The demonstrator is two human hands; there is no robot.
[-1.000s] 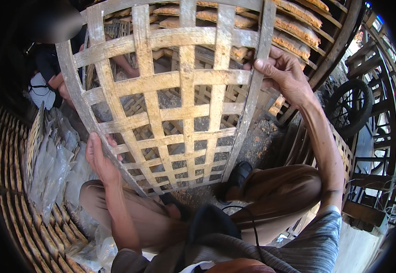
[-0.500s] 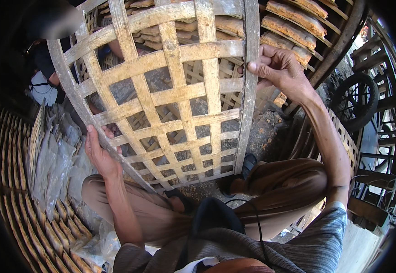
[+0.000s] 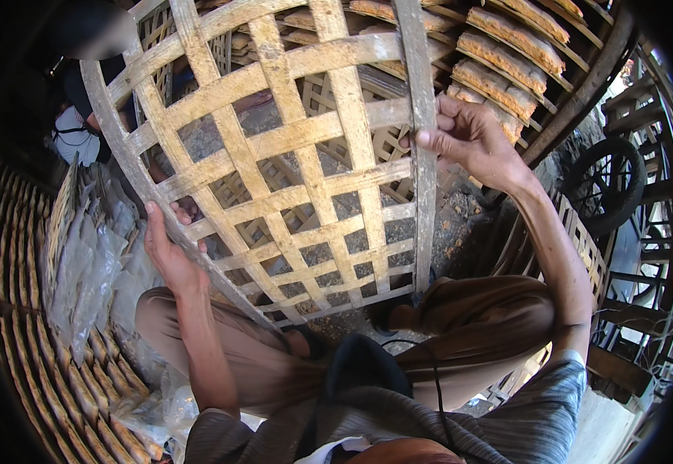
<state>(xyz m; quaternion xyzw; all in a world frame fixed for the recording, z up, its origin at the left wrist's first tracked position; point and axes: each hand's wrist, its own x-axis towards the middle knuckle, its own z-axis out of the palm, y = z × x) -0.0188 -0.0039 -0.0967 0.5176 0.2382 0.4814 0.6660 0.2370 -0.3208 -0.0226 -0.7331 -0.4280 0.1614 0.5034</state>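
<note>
A large woven bamboo lattice tray (image 3: pixel 344 87) with a grey wooden frame stands tilted in front of me, above my bent knees. My left hand (image 3: pixel 175 251) grips its left frame edge, thumb on the near side and fingertips showing through the gaps. At the right edge, higher up, my right hand (image 3: pixel 479 143) pinches the frame between thumb and curled fingers. Nothing lies on the lattice; the floor and other woven trays show through its openings.
Thick orange-brown slabs (image 3: pixel 499 77) rest on slatted racks at the upper right. Long rows of similar pieces (image 3: pixel 13 232) fill the left side, beside crumpled clear plastic sheets (image 3: pixel 81 271). A black wheel (image 3: pixel 605 185) stands at right. Another person (image 3: pixel 77 135) is at the far left.
The tray's right side has shifted slightly right and its lattice has tilted a little, with both hands still on the frame. My right hand has moved slightly lower.
</note>
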